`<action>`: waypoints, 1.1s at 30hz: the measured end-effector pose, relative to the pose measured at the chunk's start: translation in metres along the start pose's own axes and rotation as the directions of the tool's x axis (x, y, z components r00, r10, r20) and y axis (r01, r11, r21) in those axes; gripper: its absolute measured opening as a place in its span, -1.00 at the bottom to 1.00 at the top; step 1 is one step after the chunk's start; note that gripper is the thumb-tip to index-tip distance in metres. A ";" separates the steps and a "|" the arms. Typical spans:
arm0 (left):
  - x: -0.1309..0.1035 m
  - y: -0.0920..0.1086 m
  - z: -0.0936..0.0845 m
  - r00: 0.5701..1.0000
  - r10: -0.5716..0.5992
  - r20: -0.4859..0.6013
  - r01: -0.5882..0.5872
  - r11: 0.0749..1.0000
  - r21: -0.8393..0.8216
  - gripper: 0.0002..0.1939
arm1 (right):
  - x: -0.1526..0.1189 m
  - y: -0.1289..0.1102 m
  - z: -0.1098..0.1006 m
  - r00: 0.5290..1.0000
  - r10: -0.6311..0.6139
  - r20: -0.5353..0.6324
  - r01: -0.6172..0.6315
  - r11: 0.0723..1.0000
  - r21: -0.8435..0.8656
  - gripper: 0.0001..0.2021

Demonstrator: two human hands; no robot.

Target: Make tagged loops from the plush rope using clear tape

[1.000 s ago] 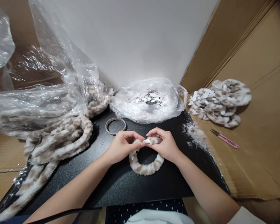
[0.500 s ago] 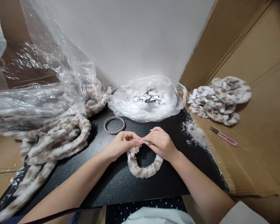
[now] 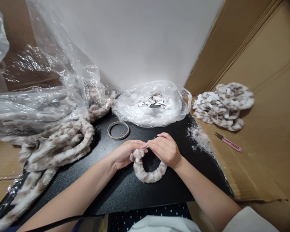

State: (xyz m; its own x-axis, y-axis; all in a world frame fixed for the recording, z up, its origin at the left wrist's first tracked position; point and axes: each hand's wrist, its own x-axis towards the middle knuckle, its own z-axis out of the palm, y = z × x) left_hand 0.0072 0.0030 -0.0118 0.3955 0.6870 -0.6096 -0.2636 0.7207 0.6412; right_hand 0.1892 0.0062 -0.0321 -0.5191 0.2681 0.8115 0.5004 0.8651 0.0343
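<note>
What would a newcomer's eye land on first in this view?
Probably the fluffy ring at the centre of the black tabletop, with the left hand and right hand meeting at its far side. Next, the shiny clear plastic at the left, over a heap of furry loops. Then the pink-handled snips on the cardboard at the right.

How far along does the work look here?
Apparently done: the tagged fluffy rings piled on the cardboard at right. In hand: one fluffy ring, left hand and right hand meeting at its top, the join hidden. Seemingly left: long fluffy strips at left, partly under plastic.
</note>
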 end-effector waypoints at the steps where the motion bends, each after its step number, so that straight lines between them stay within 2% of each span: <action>1: 0.000 -0.001 0.000 1.000 -0.003 0.012 0.004 1.000 -0.014 -0.82 | -0.001 0.000 0.000 1.000 -0.010 -0.006 0.010 1.000 -0.006 -0.89; 5: 0.001 -0.003 -0.002 0.998 -0.020 0.057 0.022 0.999 -0.029 -0.81 | -0.003 0.002 -0.002 0.999 -0.035 -0.013 0.034 0.999 -0.030 -0.88; 11: -0.002 -0.003 0.000 0.988 -0.068 0.140 0.060 0.996 0.059 -0.74 | -0.001 0.002 -0.010 1.000 -0.013 -0.010 0.012 0.998 -0.058 -0.89; 13: -0.003 -0.004 0.002 0.989 -0.061 0.133 0.051 0.996 0.075 -0.70 | -0.001 0.002 -0.009 1.000 0.002 -0.011 -0.003 0.998 -0.056 -0.88; 15: -0.002 -0.006 0.003 0.996 -0.025 0.088 0.019 0.997 0.077 -0.66 | -0.002 0.004 -0.006 0.998 0.063 0.006 -0.063 0.998 -0.020 -0.85; 17: 0.001 -0.009 0.003 0.998 0.054 0.035 -0.057 0.993 0.106 -0.62 | -0.004 0.005 -0.002 0.978 0.205 0.041 -0.208 0.974 0.084 -0.82; 19: 0.004 -0.013 0.003 0.984 0.177 -0.002 -0.174 0.968 0.181 -0.58 | -0.005 0.006 -0.001 0.907 0.397 0.143 -0.420 0.878 0.230 -0.78; 21: 0.007 -0.016 0.002 0.946 0.323 -0.015 -0.306 0.909 0.281 -0.57 | -0.003 0.006 -0.002 0.778 0.545 0.312 -0.627 0.707 0.329 -0.73; 23: 0.008 -0.019 0.001 0.890 0.456 -0.003 -0.421 0.823 0.382 -0.60 | -0.001 0.006 -0.006 0.654 0.599 0.462 -0.756 0.542 0.367 -0.65; 24: 0.008 -0.019 0.001 0.859 0.512 0.010 -0.465 0.773 0.431 -0.63 | 0.001 0.006 -0.007 0.614 0.605 0.507 -0.789 0.481 0.382 -0.61; 26: 0.006 -0.020 0.000 0.806 0.591 0.037 -0.520 0.675 0.524 -0.69 | 0.003 0.007 -0.009 0.582 0.609 0.540 -0.813 0.405 0.419 -0.54; 29: 0.004 -0.021 0.000 0.773 0.630 0.072 -0.533 0.584 0.612 -0.74 | 0.002 0.007 -0.009 0.610 0.604 0.513 -0.788 0.392 0.475 -0.59; 31: 0.004 -0.021 0.000 0.773 0.628 0.085 -0.533 0.572 0.624 -0.74 | 0.000 0.007 -0.008 0.652 0.590 0.476 -0.753 0.437 0.491 -0.66; 33: 0.004 -0.021 -0.001 0.781 0.619 0.084 -0.535 0.593 0.602 -0.74 | -0.002 0.006 -0.007 0.709 0.570 0.416 -0.703 0.521 0.484 -0.70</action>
State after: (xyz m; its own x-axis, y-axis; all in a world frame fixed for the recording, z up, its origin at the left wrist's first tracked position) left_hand 0.0138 -0.0094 -0.0284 0.2197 0.9747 -0.0400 0.1614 0.0041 0.9869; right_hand 0.1982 0.0078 -0.0291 -0.3713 0.8593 0.3518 0.2903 0.4674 -0.8350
